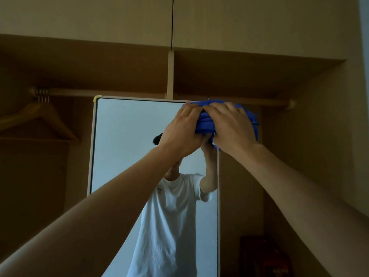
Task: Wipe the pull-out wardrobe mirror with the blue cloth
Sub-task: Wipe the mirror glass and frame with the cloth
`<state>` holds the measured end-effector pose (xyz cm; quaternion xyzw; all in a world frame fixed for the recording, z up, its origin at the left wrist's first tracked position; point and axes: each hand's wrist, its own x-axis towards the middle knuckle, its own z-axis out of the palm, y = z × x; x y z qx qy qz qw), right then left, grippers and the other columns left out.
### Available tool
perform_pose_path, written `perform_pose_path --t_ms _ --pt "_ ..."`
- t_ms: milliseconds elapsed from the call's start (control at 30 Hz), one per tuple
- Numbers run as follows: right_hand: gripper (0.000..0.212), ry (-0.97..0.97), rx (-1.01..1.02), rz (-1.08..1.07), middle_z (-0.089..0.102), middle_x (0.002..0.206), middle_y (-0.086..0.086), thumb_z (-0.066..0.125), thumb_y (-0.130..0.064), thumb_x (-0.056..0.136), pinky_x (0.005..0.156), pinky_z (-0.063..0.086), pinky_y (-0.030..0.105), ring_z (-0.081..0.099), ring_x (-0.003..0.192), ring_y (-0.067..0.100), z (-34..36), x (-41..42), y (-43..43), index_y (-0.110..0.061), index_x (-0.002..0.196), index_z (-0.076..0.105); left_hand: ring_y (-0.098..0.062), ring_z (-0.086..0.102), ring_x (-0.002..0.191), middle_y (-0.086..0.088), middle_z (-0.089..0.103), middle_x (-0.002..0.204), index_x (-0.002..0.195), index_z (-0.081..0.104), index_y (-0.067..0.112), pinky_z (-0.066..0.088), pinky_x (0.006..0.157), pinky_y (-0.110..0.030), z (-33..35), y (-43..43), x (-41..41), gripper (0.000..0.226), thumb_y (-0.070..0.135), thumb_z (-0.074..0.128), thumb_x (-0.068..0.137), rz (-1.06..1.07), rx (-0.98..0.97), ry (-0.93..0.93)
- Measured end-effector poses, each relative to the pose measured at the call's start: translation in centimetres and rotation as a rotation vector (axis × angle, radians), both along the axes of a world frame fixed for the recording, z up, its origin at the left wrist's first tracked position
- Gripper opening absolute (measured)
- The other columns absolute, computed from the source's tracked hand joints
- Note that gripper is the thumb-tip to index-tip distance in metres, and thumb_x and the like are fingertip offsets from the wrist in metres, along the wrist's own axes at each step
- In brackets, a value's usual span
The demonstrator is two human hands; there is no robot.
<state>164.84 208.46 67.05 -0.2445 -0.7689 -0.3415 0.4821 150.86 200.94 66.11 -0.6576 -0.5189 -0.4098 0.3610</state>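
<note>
The tall pull-out mirror (123, 140) stands in the open wardrobe, framed in pale trim with a rounded top-left corner. A bunched blue cloth (205, 121) sits against its top right corner. My left hand (180, 130) grips the cloth from the left, fingers curled over the top of it. On the cloth's right side my right hand (229, 126) grips it too, fingers spread across it. Both arms reach up from below. The glass reflects a person in a white T-shirt with raised arms.
A wooden hanger (38, 120) hangs from the rail (79, 92) at the left. A vertical divider (170, 74) stands behind the mirror's top. Closed upper cupboard doors (99, 19) fill the top. A dark reddish object (263, 256) sits low at the right.
</note>
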Motion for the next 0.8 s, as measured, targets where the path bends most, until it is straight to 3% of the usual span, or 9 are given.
perform_pose_path --t_ms 200,333,433,567,800 --pt "0.061 -0.010 -0.087 0.007 0.057 0.130 -0.002 0.069 -0.028 0.075 0.101 0.039 0.046 0.047 0.120 0.027 -0.4 0.1 -0.3 -0.023 0.134 0.050 -0.021 0.052 0.124 -0.002 0.054 0.137 0.136 0.053 0.016 0.050 0.097 -0.039 -0.2 0.0 0.1 0.053 0.026 0.068 0.086 0.071 0.000 0.005" --pt "0.060 -0.024 -0.129 0.027 0.057 0.129 -0.003 0.067 -0.030 0.075 0.098 0.041 0.044 0.046 0.117 0.028 -2.3 0.4 -0.3 -0.025 0.133 0.051 -0.022 0.053 0.121 -0.003 0.058 0.131 0.130 0.057 0.013 0.046 0.089 -0.032 -1.9 -0.4 0.0 0.048 0.028 0.060 0.084 0.069 -0.007 0.025" --pt "0.058 -0.020 -0.135 0.070 0.057 0.129 -0.004 0.063 -0.029 0.075 0.097 0.041 0.044 0.046 0.116 0.027 -4.8 0.8 -0.1 -0.025 0.133 0.053 -0.023 0.051 0.130 -0.004 0.059 0.134 0.131 0.059 0.011 0.050 0.094 -0.036 -4.6 -0.5 -0.2 0.045 0.020 0.060 0.087 0.046 -0.005 0.040" --pt "0.057 -0.047 -0.136 0.073 0.055 0.132 -0.004 0.065 -0.029 0.077 0.100 0.040 0.044 0.045 0.117 0.027 -7.9 0.9 0.1 -0.025 0.133 0.053 -0.025 0.045 0.141 -0.006 0.061 0.138 0.131 0.062 0.007 0.044 0.103 -0.028 -8.6 -0.4 -0.5 0.044 0.007 0.063 0.087 0.005 0.037 0.044" --pt "0.064 -0.041 -0.145 0.053 0.053 0.139 0.000 0.073 -0.023 0.077 0.099 0.039 0.044 0.046 0.121 0.028 -13.2 0.7 0.3 -0.022 0.137 0.053 -0.031 0.043 0.144 -0.011 0.058 0.143 0.134 0.061 0.004 0.046 0.111 -0.050 -13.8 -0.5 -0.5 0.047 0.018 0.055 0.089 -0.012 0.002 0.016"
